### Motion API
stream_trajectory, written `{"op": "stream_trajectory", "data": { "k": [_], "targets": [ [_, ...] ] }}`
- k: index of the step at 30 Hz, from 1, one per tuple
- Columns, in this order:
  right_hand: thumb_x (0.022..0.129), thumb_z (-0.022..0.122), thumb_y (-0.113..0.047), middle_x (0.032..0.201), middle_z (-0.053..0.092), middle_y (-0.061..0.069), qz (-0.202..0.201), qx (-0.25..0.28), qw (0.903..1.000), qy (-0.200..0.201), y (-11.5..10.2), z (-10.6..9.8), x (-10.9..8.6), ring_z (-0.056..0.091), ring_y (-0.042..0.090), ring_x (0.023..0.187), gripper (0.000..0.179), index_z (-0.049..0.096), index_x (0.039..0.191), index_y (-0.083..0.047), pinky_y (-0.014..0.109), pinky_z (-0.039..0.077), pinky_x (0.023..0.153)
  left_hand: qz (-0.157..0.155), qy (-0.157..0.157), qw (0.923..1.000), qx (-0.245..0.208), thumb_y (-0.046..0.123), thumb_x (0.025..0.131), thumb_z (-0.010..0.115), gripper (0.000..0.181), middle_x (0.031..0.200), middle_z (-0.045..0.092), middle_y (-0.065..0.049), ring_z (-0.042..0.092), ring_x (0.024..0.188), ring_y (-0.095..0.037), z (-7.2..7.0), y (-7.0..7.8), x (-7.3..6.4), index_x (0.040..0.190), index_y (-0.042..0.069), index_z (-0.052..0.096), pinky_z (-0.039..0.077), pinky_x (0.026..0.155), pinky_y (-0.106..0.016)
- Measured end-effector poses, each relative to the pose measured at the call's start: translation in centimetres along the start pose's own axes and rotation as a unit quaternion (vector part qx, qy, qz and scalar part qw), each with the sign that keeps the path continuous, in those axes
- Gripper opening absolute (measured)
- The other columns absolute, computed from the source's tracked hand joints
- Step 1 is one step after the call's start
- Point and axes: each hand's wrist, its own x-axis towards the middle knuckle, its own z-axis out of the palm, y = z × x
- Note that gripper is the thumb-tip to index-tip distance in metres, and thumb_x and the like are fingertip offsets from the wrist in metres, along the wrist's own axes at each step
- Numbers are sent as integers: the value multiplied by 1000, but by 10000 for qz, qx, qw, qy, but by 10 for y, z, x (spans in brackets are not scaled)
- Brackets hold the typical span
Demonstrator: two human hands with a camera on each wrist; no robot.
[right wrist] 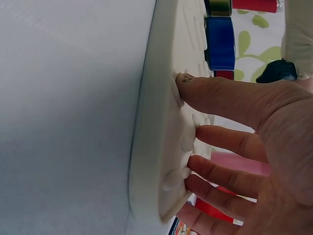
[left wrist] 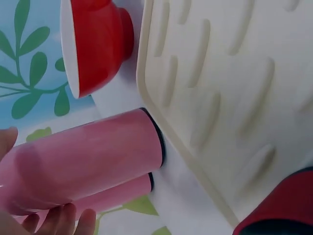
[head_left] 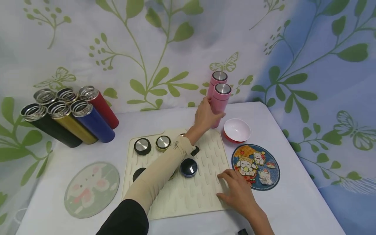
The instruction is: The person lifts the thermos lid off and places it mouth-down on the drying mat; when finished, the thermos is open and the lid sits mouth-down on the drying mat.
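My left hand (head_left: pixel 204 114) reaches across and holds the front pink thermos flask (head_left: pixel 220 100), its thumb on one side and fingers on the other. That flask stands upright, with a second pink flask (head_left: pixel 218 77) just behind it; both have steel-topped lids. On the right edge of a cream ridged mat (head_left: pixel 205 197), my right hand (head_left: pixel 238 192) rests its fingertips, with nothing held. Several flask lids lie on the mat, among them a black lid (head_left: pixel 142 146), a yellow lid (head_left: pixel 163 142) and a blue lid (head_left: pixel 189 167). My left forearm hides some of them.
Several lidless flasks stand at the back left, including a blue flask (head_left: pixel 95 122) and a red flask (head_left: pixel 102 109). A red bowl (head_left: pixel 237 130), white inside, sits right of the pink flasks. Round mats (head_left: pixel 102 191) lie on both sides. Patterned cloth (head_left: pixel 176 58) hangs behind.
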Motion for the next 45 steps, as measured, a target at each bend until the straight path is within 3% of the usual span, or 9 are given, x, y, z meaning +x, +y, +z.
{"op": "stream_trajectory", "data": {
  "k": [5,11,18,23,29,37,41,45],
  "targets": [
    [61,97,-26,112,58,1,-136,-2,9998,113,0,1,1,52,23,107,58,72,111,-14,43,49,93,10,211,9991,354,43,76,86,79,116,55,-7,56,104,-22,2,-8,3,136,11,47,50,83,-34],
    [60,97,-25,110,58,1,-199,87,9996,185,3,1,2,53,24,106,57,72,109,-13,45,47,92,259,-19,9992,313,45,75,86,77,109,50,-8,50,96,-20,-1,-11,2,138,16,52,45,74,-33],
    [61,97,-26,111,58,0,-174,125,9997,132,5,6,3,53,24,108,57,72,110,-14,45,47,93,453,197,9988,-67,36,73,90,76,118,54,-7,53,106,-19,-7,-19,-9,138,13,58,47,86,-31],
    [58,98,-25,110,58,0,-230,155,9993,261,7,7,3,54,24,107,58,72,109,-14,44,48,92,842,481,9926,-727,30,72,91,71,124,59,-6,55,114,-18,-21,-18,-21,133,11,60,47,90,-30],
    [59,97,-26,111,59,0,-278,183,9992,231,6,6,4,54,23,107,58,72,110,-14,44,49,91,1270,789,9728,-1769,27,73,91,66,127,64,-1,54,120,-9,-57,-3,-37,130,11,61,50,93,-34],
    [60,97,-26,111,59,1,-192,186,9994,213,5,2,3,53,23,107,57,72,110,-13,43,48,92,2025,890,9128,-3433,8,76,86,59,121,65,-4,60,112,-17,-104,16,-65,129,5,60,51,93,-39],
    [59,97,-26,110,58,0,-214,208,9992,255,6,2,2,53,22,106,57,72,109,-14,43,48,91,2121,710,8997,-3749,4,76,83,62,120,65,-7,61,109,-24,-120,14,-81,133,6,56,51,92,-41],
    [59,98,-26,110,58,-1,-223,253,9991,259,6,4,2,53,21,106,57,72,109,-14,42,49,91,2131,599,8934,-3909,10,77,84,61,119,64,-11,62,106,-30,-134,4,-97,132,5,57,52,91,-44]
  ]
}}
